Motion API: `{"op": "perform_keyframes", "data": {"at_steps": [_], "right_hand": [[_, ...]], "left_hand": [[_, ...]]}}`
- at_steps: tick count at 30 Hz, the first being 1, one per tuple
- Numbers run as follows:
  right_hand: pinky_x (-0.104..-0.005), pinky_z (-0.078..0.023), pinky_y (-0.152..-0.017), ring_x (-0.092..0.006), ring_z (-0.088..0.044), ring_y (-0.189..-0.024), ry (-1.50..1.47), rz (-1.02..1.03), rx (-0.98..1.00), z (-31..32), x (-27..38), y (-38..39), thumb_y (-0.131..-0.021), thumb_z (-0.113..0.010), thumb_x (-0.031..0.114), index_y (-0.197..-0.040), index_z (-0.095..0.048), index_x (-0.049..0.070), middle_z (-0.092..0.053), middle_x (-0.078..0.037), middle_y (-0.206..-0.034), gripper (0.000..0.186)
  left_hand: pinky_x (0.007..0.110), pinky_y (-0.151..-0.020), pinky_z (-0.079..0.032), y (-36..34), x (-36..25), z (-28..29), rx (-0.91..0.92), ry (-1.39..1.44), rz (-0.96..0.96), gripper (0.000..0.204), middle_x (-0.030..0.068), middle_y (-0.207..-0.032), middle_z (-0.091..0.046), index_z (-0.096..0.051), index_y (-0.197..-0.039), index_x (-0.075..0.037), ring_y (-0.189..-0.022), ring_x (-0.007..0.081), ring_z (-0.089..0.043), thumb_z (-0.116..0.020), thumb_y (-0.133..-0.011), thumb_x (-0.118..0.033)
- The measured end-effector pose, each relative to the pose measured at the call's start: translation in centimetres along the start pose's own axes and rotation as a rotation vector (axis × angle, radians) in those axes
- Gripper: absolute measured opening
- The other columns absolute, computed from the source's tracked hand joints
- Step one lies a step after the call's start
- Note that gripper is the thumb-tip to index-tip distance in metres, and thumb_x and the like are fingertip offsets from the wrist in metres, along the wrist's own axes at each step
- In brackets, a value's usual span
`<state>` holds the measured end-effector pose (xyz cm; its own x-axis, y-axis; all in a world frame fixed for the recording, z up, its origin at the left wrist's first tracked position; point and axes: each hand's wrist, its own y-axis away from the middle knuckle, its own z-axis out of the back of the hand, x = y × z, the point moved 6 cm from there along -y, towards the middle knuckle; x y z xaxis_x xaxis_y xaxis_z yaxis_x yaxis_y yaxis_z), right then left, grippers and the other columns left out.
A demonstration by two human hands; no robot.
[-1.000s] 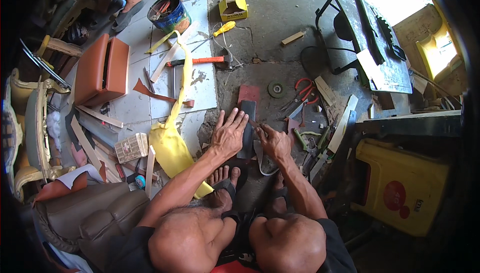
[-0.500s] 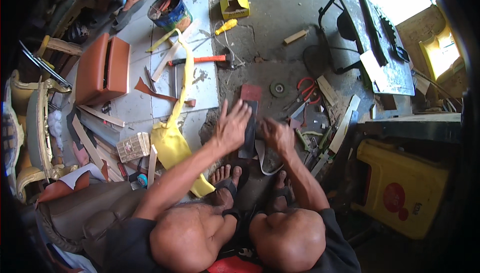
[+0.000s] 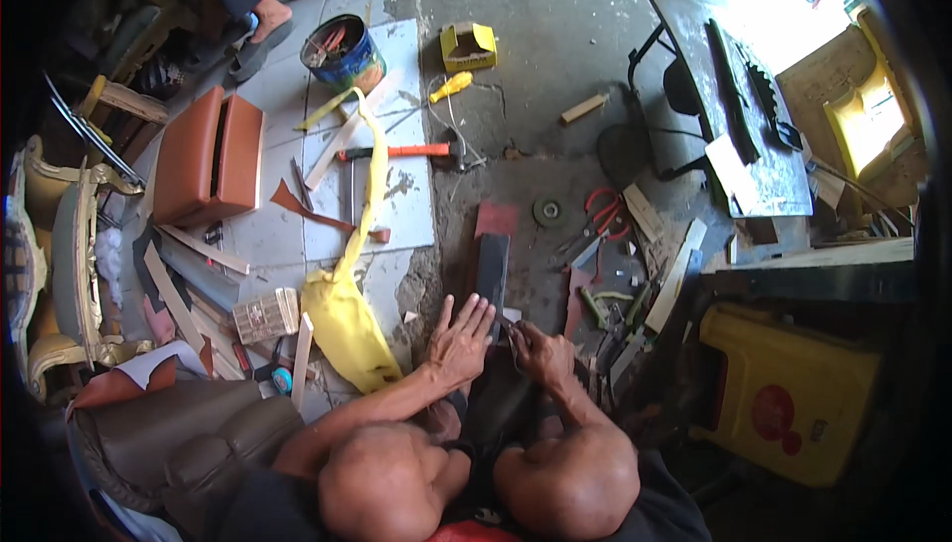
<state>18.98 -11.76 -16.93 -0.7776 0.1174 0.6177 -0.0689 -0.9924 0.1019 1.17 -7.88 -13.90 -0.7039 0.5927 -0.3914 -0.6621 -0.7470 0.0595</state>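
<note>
I sit on the floor with my bare knees at the bottom of the view. A long dark strip of material point(image 3: 493, 269) lies on the concrete in front of me, and a red scrap point(image 3: 496, 217) sits at its far end. My left hand point(image 3: 461, 337) presses flat on the strip's near end, fingers spread. My right hand point(image 3: 535, 349) is curled at the strip's right edge, closed around a small tool that I cannot make out.
Yellow fabric point(image 3: 347, 314) lies to my left, near a brown leather box point(image 3: 208, 155), a can of tools point(image 3: 342, 51), a hammer point(image 3: 397, 152) and a yellow screwdriver point(image 3: 451, 86). Red scissors point(image 3: 605, 210), scraps and a yellow stool point(image 3: 793, 393) are on my right. Another person's foot point(image 3: 263, 21) is at the far left.
Both hands have slid back along the dark strip toward my body. My left hand stays flat and my right hand stays curled.
</note>
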Motion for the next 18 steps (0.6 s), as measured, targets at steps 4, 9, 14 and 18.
{"op": "perform_keyframes", "data": {"at_steps": [4, 9, 14, 18], "right_hand": [[-0.0509, -0.06, -0.068, -0.0413, -0.074, -0.07, 0.027, -0.079, -0.092, 1.4, 0.3, -9.3, -0.094, -0.072, 0.044, -0.105, -0.08, 0.019, -0.072, -0.025, -0.08, 0.028], [-0.0537, -0.06, -0.063, -0.0408, -0.074, -0.068, 0.084, -0.056, 0.028, -1.0, -1.6, -1.6, -0.095, -0.071, 0.043, -0.106, -0.079, 0.02, -0.072, -0.021, -0.072, 0.026], [-0.0509, -0.06, -0.082, -0.0419, -0.076, -0.084, 0.116, -0.206, 0.043, 1.7, 0.5, -9.0, -0.098, -0.066, 0.044, -0.108, -0.081, 0.019, -0.075, -0.023, -0.088, 0.031], [-0.0458, -0.059, -0.075, -0.0409, -0.076, -0.085, -0.278, -0.167, -0.229, 6.2, 0.3, -15.8, -0.099, -0.064, 0.051, -0.116, -0.079, 0.013, -0.075, -0.024, -0.093, 0.044]], "left_hand": [[0.061, -0.126, -0.02, -8.7, 3.8, 3.1, -0.099, -0.106, 0.017, 0.053, 0.0197, -0.152, -0.056, -0.055, -0.148, 0.003, -0.153, 0.0347, -0.037, -0.048, -0.103, -0.025], [0.064, -0.126, -0.017, -2.2, 1.1, 0.5, 0.067, -0.143, -0.033, 0.059, 0.018, -0.156, -0.053, -0.053, -0.15, 0.002, -0.155, 0.0343, -0.036, -0.053, -0.102, -0.031], [0.064, -0.123, -0.026, -8.1, 3.6, 3.6, -0.018, -0.174, 0.01, 0.056, 0.0204, -0.156, -0.052, -0.048, -0.152, 0.004, -0.151, 0.0384, -0.04, -0.051, -0.104, -0.026], [0.063, -0.124, -0.025, -13.8, 6.6, 6.4, 0.06, -0.343, -0.008, 0.061, 0.0175, -0.162, -0.046, -0.043, -0.157, -0.002, -0.155, 0.0372, -0.034, -0.053, -0.101, -0.026]]}}
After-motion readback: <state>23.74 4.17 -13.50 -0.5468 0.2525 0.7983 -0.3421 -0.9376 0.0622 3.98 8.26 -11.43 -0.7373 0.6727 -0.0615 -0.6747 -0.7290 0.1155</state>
